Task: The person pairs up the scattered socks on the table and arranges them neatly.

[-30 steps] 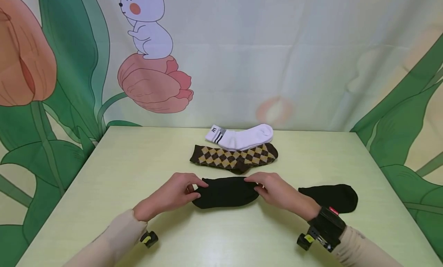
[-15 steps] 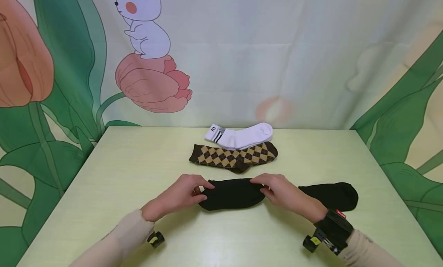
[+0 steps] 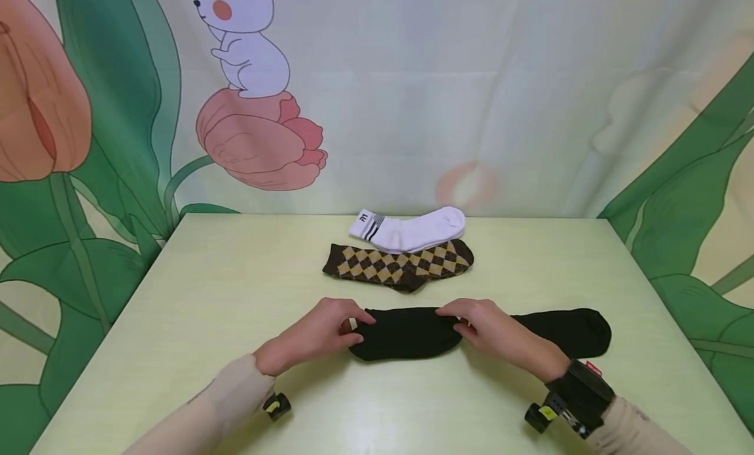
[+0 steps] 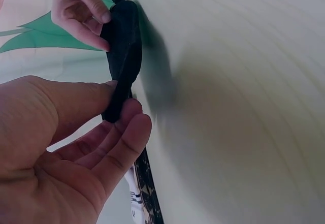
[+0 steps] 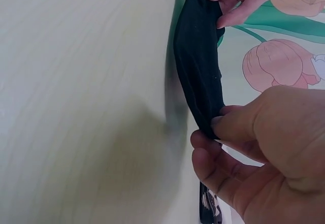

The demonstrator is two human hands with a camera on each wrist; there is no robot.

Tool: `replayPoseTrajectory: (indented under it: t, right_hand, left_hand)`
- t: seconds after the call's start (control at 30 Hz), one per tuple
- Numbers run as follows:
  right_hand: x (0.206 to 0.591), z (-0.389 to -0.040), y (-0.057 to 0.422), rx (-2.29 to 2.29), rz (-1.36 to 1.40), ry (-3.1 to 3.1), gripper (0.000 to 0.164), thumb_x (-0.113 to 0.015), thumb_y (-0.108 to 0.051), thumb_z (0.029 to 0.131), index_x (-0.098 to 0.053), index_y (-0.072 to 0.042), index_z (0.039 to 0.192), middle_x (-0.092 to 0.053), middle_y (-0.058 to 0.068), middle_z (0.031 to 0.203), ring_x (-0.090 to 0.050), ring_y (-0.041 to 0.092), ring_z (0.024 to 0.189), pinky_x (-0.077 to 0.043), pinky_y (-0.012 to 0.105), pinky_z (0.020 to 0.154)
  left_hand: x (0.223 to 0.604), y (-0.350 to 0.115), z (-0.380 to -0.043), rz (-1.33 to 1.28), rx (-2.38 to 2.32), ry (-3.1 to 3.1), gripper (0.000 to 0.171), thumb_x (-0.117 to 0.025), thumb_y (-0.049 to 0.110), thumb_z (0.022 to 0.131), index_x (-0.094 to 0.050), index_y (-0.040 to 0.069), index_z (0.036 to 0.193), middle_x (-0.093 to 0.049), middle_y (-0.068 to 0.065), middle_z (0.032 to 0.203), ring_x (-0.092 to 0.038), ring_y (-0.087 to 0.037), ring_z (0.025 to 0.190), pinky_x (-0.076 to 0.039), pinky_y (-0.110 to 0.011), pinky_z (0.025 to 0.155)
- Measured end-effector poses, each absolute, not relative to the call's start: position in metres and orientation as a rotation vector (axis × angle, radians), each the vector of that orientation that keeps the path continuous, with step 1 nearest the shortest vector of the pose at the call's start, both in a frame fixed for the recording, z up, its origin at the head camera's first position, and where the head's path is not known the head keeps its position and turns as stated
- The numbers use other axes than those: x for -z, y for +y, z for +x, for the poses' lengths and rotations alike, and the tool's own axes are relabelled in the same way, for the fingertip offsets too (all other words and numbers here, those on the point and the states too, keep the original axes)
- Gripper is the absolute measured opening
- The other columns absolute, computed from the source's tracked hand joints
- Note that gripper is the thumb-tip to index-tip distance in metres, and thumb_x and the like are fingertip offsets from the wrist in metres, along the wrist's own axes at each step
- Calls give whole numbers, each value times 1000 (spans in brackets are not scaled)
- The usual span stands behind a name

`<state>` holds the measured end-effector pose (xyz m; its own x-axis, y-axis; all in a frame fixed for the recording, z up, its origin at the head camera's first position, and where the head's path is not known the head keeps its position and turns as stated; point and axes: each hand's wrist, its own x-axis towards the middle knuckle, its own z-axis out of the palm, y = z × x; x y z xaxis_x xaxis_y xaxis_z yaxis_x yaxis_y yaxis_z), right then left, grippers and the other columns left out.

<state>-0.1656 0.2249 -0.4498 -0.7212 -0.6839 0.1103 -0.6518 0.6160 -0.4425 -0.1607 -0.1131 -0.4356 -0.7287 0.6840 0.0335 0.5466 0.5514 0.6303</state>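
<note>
A black sock [image 3: 409, 335] is stretched between my two hands, just above the table. My left hand [image 3: 321, 334] pinches its left end between thumb and fingers; in the left wrist view the thumb lies on one face of the black cloth [image 4: 125, 43]. At the other end my right hand [image 3: 489, 330] pinches the sock the same way, and the right wrist view shows the cloth [image 5: 198, 56] hanging between both hands. A second black sock [image 3: 568, 330] lies on the table behind my right wrist, its left end hidden by that forearm.
Beyond my hands lies a brown and yellow argyle sock [image 3: 383, 265]. Touching it from behind is a white sock [image 3: 421, 232] with dark stripes. The pale table [image 3: 235, 265] ends at a printed curtain [image 3: 383, 114].
Both hands have shifted right together, carrying the pinched black sock toward the second black sock and slightly toward me. The other socks stay where they lie.
</note>
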Motion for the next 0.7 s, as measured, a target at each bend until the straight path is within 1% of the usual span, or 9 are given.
replayPoseTrajectory:
  t: [0.2,0.43,0.7]
  right_hand:
    - [446,-163,228,710,-1111,2754,36,-66,10,92,-68,2,127,-70,14,125,-68,26,110,-57,35,84]
    - [449,-162,231,694,-1119,2755,35,-67,11,92,-69,3,126,-70,14,124,-69,25,107,-58,33,83]
    - [451,-161,231,632,-1135,2766,34,-67,11,92,-69,3,125,-70,15,122,-69,28,107,-58,38,86]
  left_hand:
    - [438,-109,-162,1035,-914,2561,29,-74,1,92,-73,0,121,-70,-11,110,-58,0,66,-51,-23,68]
    - [442,-104,-162,1069,-907,2562,28,-74,-1,92,-73,-1,120,-70,-12,109,-62,-4,69,-52,-23,69]
    - [445,-101,-163,1074,-859,2575,28,-74,-1,91,-74,-1,120,-71,-12,109,-63,-6,73,-52,-24,71]
